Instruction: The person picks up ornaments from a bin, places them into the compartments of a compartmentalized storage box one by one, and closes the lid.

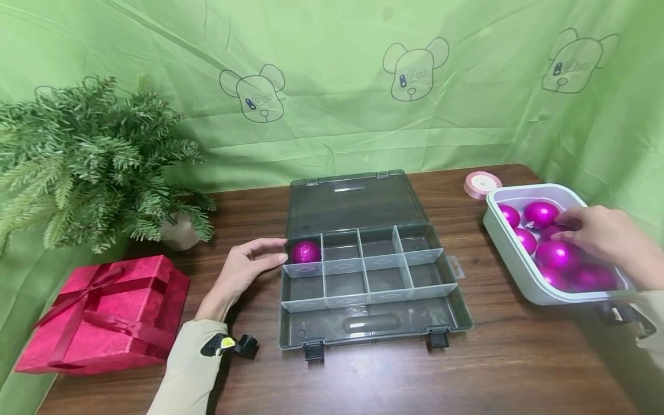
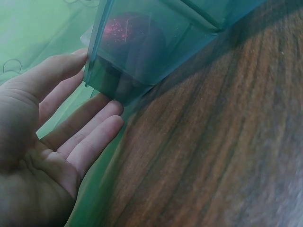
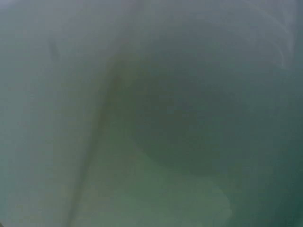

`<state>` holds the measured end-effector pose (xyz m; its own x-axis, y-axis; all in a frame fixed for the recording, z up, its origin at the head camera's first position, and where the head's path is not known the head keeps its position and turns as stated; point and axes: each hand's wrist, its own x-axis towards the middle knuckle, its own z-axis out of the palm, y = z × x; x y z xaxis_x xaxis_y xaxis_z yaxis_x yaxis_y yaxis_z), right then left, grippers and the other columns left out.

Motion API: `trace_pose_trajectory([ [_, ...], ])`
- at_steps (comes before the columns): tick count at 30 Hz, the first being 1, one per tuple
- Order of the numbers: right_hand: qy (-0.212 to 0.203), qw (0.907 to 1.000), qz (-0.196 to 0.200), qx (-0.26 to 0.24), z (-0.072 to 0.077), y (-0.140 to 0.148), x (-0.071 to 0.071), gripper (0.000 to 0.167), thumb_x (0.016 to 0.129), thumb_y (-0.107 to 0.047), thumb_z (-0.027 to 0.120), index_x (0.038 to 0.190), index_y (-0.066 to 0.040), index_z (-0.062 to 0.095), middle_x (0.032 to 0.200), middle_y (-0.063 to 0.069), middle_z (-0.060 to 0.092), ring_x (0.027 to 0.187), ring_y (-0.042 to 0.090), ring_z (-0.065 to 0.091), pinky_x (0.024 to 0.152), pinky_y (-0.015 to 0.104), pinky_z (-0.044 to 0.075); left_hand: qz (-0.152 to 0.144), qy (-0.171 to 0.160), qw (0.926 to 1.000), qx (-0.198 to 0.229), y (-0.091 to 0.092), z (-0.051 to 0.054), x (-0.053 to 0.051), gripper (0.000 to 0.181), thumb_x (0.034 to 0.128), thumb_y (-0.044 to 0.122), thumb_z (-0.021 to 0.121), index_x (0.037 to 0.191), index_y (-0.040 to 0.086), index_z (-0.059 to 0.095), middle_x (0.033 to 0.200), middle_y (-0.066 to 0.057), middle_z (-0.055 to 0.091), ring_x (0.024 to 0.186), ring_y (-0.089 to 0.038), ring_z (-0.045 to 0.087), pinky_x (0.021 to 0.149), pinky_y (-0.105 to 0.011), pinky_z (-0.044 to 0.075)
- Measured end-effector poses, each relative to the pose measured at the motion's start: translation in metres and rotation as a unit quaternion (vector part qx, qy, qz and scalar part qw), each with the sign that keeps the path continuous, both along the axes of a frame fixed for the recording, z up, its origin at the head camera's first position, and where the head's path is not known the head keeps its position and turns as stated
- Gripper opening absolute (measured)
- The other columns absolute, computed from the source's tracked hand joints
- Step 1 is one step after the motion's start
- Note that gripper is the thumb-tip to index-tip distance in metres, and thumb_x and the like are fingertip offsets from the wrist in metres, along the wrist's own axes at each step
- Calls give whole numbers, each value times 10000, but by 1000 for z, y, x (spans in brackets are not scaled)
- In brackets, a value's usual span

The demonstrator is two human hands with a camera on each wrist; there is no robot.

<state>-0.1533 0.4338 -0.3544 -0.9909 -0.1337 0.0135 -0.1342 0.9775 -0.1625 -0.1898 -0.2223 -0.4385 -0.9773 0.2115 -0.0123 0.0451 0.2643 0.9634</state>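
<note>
Brown wooden bench (image 1: 373,380): left hand (image 1: 246,268), fingers extended, touches a grey plastic divided box (image 1: 316,320); right of box, right hand (image 1: 604,236), grip unclear, reaches glossy round magenta balls (image 1: 556,253).

Shining brightly in the head view, seemingly from above, glaring white on the bench (image 1: 373,369) toward its near edge, glinting off the magenta balls (image 1: 559,253). Dimming toward the bench's right edge. Hazing over in the left wrist view; blurring almost wholly, murky grey-green, in the right.
</note>
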Motion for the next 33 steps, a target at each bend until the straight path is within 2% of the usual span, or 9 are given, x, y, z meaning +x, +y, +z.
trace_pose_trajectory([
  [8, -65, 10000, 27, 6, 0, 3, -3, 251, 908, -66, 767, 1078, 113, 716, 972, 365, 701, 931, 679, 609, 788, 754, 473, -25, -10, 10000, -30, 1, -1, -1, 419, 918, 257, 877, 1296, 115, 766, 1298, -52, 743, 1093, -164, 738, 918, -250, 561],
  [19, 220, 9993, -177, -232, 3, 5, 1, 310, 883, -119, 827, 1066, 111, 727, 964, 357, 711, 908, 659, 625, 731, 721, 482, -2, 29, 10000, -29, 0, -1, -1, 421, 916, 246, 879, 1292, 96, 765, 1287, -72, 745, 1071, -156, 742, 901, -245, 566],
  [27, 182, 9985, -401, -324, 15, 10, 4, 444, 889, -191, 828, 1138, 149, 685, 1029, 399, 684, 961, 682, 596, 739, 664, 458, -12, 9, 10000, -44, 0, 0, -1, 425, 917, 243, 877, 1298, 94, 760, 1287, -77, 745, 1065, -154, 741, 898, -243, 564],
  [33, 200, 9952, -716, -632, 25, 9, 9, 479, 924, -180, 799, 1197, 175, 632, 1033, 422, 669, 990, 693, 563, 732, 602, 385, 8, -2, 10000, 27, 1, 0, -1, 426, 913, 230, 881, 1293, 81, 761, 1287, -86, 745, 1065, -144, 744, 895, -240, 567],
])
